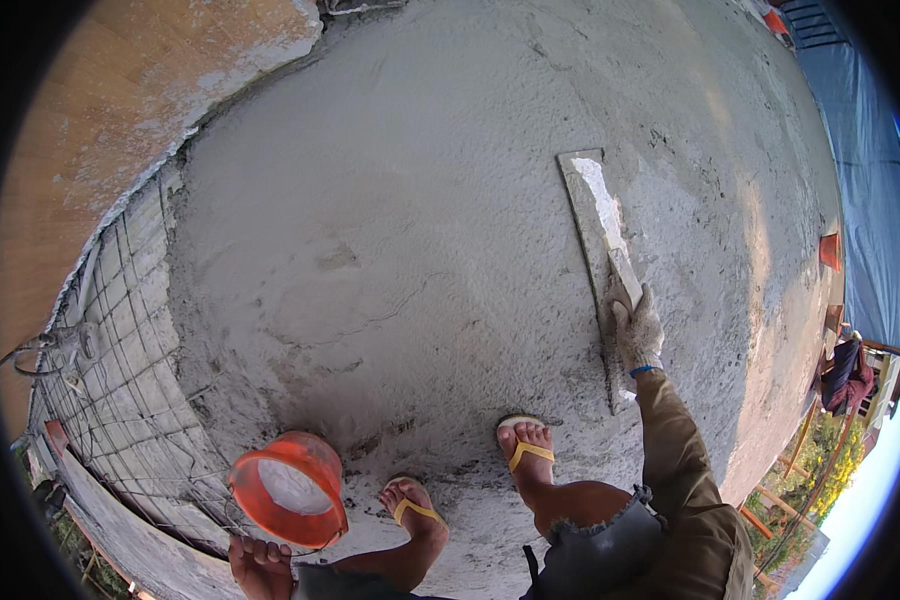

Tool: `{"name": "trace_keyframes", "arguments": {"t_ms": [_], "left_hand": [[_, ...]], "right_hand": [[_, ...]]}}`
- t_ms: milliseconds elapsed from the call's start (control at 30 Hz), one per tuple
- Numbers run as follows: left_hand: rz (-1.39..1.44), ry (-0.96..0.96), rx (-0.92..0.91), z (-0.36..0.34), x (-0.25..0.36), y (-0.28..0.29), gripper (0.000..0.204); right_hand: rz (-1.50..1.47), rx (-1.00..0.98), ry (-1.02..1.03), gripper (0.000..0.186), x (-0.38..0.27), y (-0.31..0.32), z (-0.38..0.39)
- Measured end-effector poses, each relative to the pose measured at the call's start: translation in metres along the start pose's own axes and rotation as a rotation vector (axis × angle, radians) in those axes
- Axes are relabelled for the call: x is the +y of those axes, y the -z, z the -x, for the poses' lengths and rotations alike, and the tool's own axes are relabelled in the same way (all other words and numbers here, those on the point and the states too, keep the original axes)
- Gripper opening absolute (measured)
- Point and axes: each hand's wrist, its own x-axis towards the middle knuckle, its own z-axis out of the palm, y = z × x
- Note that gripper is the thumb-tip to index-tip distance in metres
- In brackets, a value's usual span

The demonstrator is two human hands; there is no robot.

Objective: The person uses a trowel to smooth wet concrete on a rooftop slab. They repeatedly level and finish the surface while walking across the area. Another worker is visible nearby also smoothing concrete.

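My right hand, in a pale work glove, is closed around the light handle of a long, narrow concrete float. The float lies on the grey wet concrete, stretching away from me. At the lower left, my bare left hand has its fingers curled beside an orange bucket. A thin handle seems to run from the bucket's rim to those fingers. Greyish-white residue coats the bucket's inside; whether it holds anything is unclear. My feet, in yellow-strapped sandals, stand on the concrete between bucket and float.
Steel mesh lies exposed along the left, beside a brown wood-like panel. Boards edge the lower left. On the right are a blue tarp, a small orange bucket, hanging dark cloth and wooden poles.
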Motion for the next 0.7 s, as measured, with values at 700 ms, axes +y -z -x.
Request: {"name": "trace_keyframes", "arguments": {"t_ms": [700], "left_hand": [[-0.031,-0.142,0.300,-0.013,-0.005,-0.024,0.034]], "right_hand": [[-0.072,-0.446,1.194,0.059,-0.337,-0.006,0.014]]}}
